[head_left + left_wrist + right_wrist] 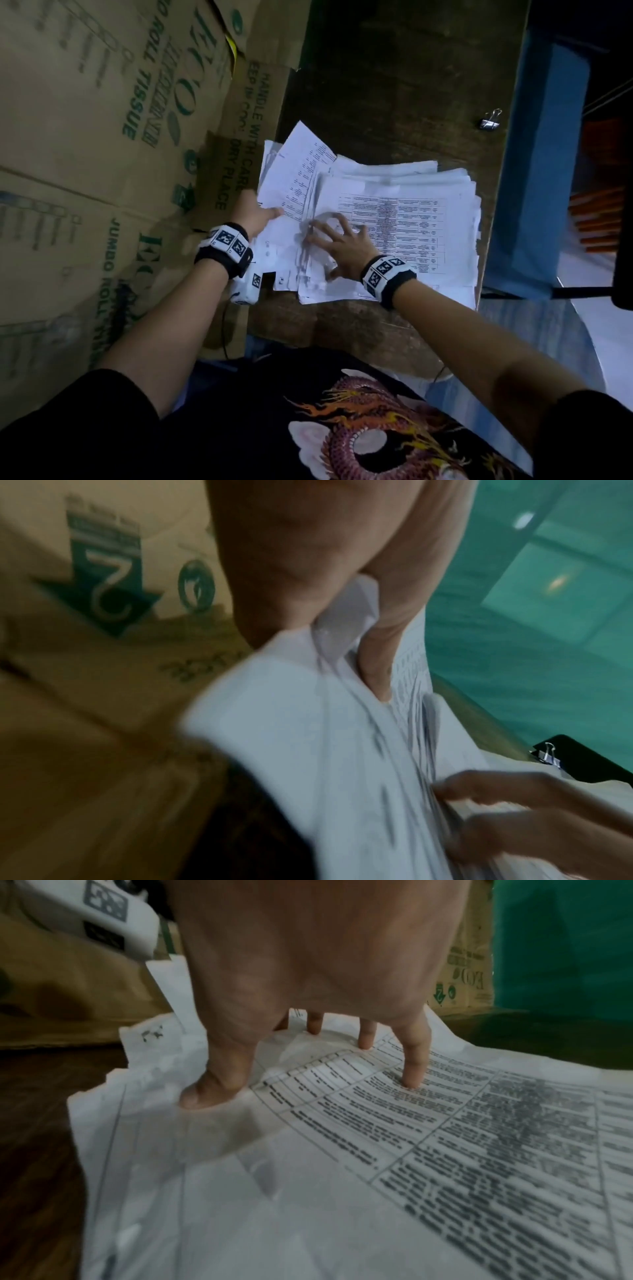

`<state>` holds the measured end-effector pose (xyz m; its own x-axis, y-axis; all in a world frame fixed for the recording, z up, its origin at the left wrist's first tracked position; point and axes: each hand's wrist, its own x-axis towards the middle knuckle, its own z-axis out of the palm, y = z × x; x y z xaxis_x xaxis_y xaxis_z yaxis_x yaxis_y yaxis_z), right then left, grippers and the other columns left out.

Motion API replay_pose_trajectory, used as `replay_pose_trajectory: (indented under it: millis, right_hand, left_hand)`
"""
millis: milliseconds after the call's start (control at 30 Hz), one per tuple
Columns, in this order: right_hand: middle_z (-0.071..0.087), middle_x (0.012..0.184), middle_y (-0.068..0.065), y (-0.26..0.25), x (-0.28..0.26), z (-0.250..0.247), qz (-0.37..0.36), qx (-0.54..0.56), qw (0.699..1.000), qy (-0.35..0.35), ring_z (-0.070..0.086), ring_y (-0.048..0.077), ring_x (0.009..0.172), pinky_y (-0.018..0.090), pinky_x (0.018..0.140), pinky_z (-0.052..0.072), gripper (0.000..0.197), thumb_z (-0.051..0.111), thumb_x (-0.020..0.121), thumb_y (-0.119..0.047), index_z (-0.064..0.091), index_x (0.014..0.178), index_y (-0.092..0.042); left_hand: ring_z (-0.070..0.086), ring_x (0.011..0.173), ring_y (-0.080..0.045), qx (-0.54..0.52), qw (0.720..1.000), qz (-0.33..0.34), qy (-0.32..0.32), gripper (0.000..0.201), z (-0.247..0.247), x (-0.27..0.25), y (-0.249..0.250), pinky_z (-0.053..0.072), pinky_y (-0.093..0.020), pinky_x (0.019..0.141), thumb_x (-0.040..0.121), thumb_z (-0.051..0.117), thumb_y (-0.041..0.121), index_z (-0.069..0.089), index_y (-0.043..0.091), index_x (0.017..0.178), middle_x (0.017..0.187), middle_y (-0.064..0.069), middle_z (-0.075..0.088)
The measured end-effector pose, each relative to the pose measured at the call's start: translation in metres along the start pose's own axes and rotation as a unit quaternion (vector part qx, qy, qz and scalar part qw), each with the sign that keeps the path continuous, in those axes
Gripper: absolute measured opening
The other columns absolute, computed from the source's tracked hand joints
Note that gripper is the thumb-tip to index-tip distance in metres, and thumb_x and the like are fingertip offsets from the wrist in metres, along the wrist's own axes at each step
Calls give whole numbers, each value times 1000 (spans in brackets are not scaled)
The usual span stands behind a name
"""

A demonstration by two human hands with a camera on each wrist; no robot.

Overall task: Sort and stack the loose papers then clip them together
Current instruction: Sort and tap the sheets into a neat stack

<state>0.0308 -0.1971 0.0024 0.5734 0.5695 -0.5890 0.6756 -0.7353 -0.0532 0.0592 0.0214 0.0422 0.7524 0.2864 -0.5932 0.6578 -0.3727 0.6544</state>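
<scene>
A messy pile of printed white papers [404, 219] lies on a dark wooden table [394, 78]. My left hand [270, 214] grips the sheets fanned out at the pile's left side. In the left wrist view its thumb and fingers [377, 653] pinch a fold of the papers [308, 737]. My right hand [337, 236] presses on the top sheet with its fingers spread and straight. The right wrist view shows its fingertips [411, 1080] touching a sheet printed with a table [445, 1150]. A black binder clip [490, 120] lies alone near the table's far right edge, also visible as the clip [548, 756].
Large cardboard boxes [102, 137] with green print stand against the table's left side. A blue upright object [537, 164] stands just beyond the table's right edge. Bare wood shows behind the pile and in front of it.
</scene>
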Motion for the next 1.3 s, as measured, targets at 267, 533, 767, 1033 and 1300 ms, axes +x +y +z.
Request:
replay_pose_trajectory:
  millis: [267,533,767,1033,1300]
  right_hand:
    - [-8,161,1,-18,9,-14,10,3,1000,11,3,47,144,75,96,33,134,84,59,-54,-18,147,-45]
    - [-13,162,-5,-15,19,-24,-15,-27,998,-53,-10,39,147,78,101,21,128,81,63,-57,-10,151,-37]
    - [-12,161,-8,-4,7,-18,-2,-37,997,-60,-10,39,147,79,99,23,130,84,59,-54,-8,151,-41]
    - [-29,157,-10,-3,12,-13,-3,-36,997,-75,-16,41,146,80,99,23,131,81,61,-57,-14,149,-44]
    - [-30,156,-13,-3,15,-10,1,-23,997,-80,-16,41,146,80,99,21,135,84,59,-55,-18,147,-47]
  left_hand:
    - [63,108,-29,28,998,37,43,36,-25,-14,4,51,-38,90,83,73,16,61,3,115,119,-13,66]
    - [63,107,-30,55,998,29,27,35,-27,-11,5,50,-34,88,83,73,16,60,0,111,117,-14,66]
    - [65,100,-24,10,999,43,22,36,-34,-16,-1,51,-38,91,81,75,17,63,4,112,112,-8,68]
    - [59,119,-26,-252,941,-66,-215,68,-45,-32,-61,48,-44,99,58,87,17,62,12,121,128,-10,63]
    - [59,113,-23,-205,963,-119,128,67,20,-53,-71,49,-35,94,65,87,16,54,-5,120,120,-7,60]
